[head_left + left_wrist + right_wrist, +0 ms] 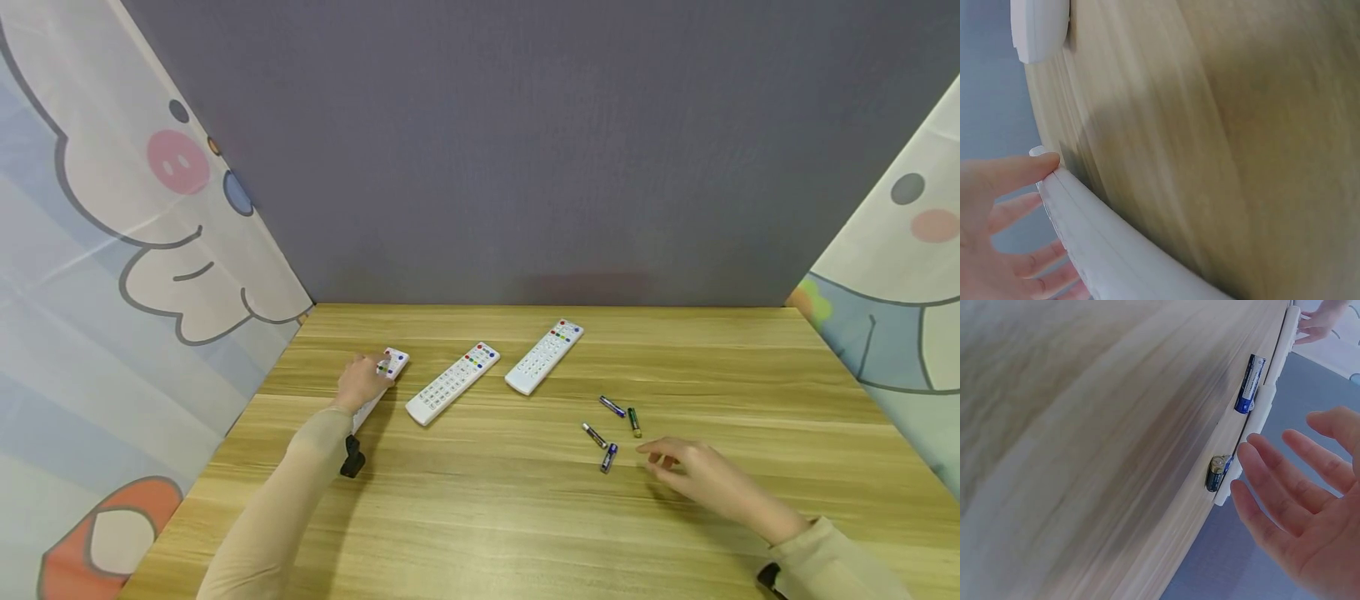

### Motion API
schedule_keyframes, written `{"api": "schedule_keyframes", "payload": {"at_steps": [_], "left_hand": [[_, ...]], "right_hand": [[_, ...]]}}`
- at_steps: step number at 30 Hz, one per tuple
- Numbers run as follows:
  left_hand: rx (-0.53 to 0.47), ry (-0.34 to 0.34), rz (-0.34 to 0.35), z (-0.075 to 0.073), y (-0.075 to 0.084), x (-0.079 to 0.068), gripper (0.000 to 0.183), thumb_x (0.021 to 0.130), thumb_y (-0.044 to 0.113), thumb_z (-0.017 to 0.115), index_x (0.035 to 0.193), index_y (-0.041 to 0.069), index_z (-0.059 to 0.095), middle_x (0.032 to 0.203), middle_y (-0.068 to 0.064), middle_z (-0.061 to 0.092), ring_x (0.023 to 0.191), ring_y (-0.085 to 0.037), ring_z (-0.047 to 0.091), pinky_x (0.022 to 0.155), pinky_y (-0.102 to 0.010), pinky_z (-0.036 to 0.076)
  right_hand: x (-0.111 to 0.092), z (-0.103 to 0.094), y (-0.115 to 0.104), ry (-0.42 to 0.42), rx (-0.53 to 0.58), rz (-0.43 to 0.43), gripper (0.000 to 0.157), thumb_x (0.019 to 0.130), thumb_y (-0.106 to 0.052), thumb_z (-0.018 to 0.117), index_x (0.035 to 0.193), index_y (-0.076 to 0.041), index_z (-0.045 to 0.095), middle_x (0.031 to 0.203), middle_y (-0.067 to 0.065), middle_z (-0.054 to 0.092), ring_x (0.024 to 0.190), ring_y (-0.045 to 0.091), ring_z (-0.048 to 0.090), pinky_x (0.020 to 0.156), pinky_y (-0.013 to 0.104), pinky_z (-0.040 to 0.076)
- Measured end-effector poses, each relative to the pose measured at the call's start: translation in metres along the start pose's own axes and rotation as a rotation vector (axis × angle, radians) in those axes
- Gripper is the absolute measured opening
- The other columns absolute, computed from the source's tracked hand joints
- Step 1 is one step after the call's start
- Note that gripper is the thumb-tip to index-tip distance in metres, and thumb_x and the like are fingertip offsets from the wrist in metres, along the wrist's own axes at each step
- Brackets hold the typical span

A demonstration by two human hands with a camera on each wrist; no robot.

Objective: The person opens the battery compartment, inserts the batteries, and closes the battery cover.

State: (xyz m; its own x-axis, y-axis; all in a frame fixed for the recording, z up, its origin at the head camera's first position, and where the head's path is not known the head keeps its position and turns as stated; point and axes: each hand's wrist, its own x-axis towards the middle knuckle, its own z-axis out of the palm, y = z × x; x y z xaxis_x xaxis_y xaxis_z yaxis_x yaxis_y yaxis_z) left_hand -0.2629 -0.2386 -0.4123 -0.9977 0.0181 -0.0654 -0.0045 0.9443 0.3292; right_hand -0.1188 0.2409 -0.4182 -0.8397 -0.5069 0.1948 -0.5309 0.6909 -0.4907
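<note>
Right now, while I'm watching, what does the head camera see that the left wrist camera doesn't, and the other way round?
Head view only: the right fingers, four batteries, the cartoon-printed sheets and all three white remotes together, with their coloured buttons.

Left wrist view only: a close look at the seam along the side of the leftmost remote.

Both: the left fingers at that remote, part or all of a second remote, the wooden table and the grey panel.
</note>
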Motion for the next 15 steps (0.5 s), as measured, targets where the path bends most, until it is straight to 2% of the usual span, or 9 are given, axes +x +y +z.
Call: {"api": "schedule_keyframes", "payload": {"at_steps": [8,15], "left_hand": [[0.006,-0.007,-0.002,0.0025,0.0018,0.0001,0.051,0.077,0.018,0.066,0.123,0.003,0.049,0.12,-0.033,0.042,0.106,-0.052,0.04,0.072,-0.056,0.046],[0.03,0.013,0.014,0.0023,0.0034,0.0008,0.048,0.079,0.018,0.062,0.123,0.003,0.05,0.118,-0.032,0.045,0.105,-0.05,0.042,0.077,-0.059,0.043]], "right_hand": [[0.0001,0.0006,0.0006,0.003,0.008,-0.003,0.022,0.08,-0.004,0.06,0.101,0.002,0.062,0.086,0.004,0.064,0.07,0.0,0.054,0.055,0.019,0.05],[0.0012,0.0014,-0.0001,0.005,0.007,0.0,0.022,0.08,-0.004,0.06,0.101,0.002,0.062,0.085,0.002,0.064,0.07,-0.001,0.053,0.056,0.019,0.051]]}}
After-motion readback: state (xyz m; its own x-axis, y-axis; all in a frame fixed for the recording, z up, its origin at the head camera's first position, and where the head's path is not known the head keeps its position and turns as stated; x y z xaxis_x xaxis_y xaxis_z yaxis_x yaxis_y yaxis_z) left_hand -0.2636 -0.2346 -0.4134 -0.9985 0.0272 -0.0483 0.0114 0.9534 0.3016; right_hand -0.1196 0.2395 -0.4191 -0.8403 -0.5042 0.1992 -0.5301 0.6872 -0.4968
